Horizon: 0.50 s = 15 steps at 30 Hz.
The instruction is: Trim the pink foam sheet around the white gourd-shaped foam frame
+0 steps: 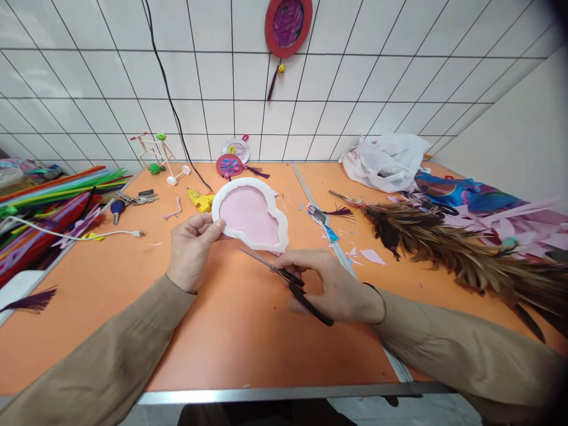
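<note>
A white frame (283,228) with a pink sheet (248,213) set inside it is held up above the orange table (231,349), its left edge pinched between the thumb and fingers of the left hand (191,251). The scissors (309,305) are gripped by their black handles in the right hand (332,284), with the handles spread apart and the blades pointed toward the frame's lower edge; whether that edge is touched by them cannot be told. A yellow glue gun (200,201) is partly hidden behind the frame. To its left, keys (118,207) are laid near a heap of pipe cleaners (57,219). To the right, pink scraps (373,256) are scattered beside a brown feather duster (448,251), beyond which a white bag (384,161) is placed near the tiled wall (208,74).
</note>
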Each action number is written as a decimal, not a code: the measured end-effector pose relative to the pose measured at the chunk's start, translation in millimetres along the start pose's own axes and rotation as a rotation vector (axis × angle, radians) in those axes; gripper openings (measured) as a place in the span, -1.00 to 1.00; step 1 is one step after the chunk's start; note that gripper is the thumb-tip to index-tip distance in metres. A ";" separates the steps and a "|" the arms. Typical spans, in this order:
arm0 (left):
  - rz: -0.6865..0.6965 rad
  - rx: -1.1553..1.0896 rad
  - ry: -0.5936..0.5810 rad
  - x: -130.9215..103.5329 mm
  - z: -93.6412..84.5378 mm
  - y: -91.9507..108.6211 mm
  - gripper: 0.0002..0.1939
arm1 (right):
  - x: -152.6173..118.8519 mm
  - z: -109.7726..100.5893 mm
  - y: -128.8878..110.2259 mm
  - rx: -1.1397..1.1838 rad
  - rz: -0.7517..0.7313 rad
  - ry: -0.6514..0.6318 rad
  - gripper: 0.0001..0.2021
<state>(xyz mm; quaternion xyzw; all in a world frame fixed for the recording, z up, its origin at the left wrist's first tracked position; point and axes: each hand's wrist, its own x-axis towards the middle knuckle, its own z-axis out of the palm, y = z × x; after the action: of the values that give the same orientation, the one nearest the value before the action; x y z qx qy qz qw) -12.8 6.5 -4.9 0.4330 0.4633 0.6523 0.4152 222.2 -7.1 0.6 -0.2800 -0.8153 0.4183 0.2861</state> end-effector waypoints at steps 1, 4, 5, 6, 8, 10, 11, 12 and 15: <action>0.006 0.006 -0.005 -0.5 0.2 -0.1 -0.68 | -0.3 1.1 2.4 0.030 0.006 0.005 -0.73; 0.018 0.014 -0.010 -1.2 0.6 -0.9 -0.70 | 1.1 7.2 5.7 0.098 0.002 -0.015 -0.69; 0.020 0.019 -0.010 -1.3 0.5 -1.0 -0.70 | 1.8 9.3 5.9 0.123 0.006 -0.030 -0.70; 0.021 0.026 -0.009 -1.4 0.4 -1.0 -0.71 | 2.5 10.9 5.8 0.154 0.018 -0.046 -0.73; 0.027 0.042 -0.011 -1.6 -0.4 -0.6 -0.73 | 3.4 12.4 5.5 0.227 0.071 -0.058 -0.80; 0.042 0.053 -0.019 -1.7 -1.6 0.3 -0.75 | 4.0 11.6 5.4 0.279 0.157 -0.041 -0.82; 0.050 0.058 -0.026 -1.6 -2.2 0.7 -0.76 | 4.2 10.5 5.3 0.302 0.201 -0.027 -0.82; 0.056 0.061 -0.033 -1.6 -2.9 1.1 -0.76 | 4.5 9.2 5.2 0.327 0.239 -0.014 -0.81; 0.061 0.070 -0.053 -0.8 -5.2 2.3 -0.76 | 5.9 4.0 4.2 0.412 0.299 -0.003 -0.81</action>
<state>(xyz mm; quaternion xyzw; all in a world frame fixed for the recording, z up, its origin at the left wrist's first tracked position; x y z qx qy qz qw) -17.8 3.9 -3.9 0.4782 0.4615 0.6362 0.3919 216.2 -3.0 -3.5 -0.3326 -0.6630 0.6135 0.2709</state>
